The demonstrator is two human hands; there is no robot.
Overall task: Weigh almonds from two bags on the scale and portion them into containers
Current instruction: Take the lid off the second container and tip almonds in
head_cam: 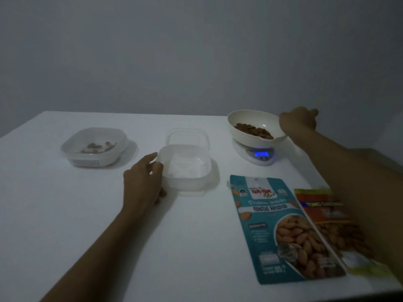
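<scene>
White bowl [246,120] against right hand [298,120]

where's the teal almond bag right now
In the head view the teal bag lies flat on the table's near right side, in front of the scale, with the orange bag at its right edge.

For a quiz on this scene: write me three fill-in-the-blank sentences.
1. The white bowl of almonds sits on the ____.
2. The left hand touches the ____ container.
3. The right hand is at the bowl's ____.
Missing words: scale; empty; rim
</scene>
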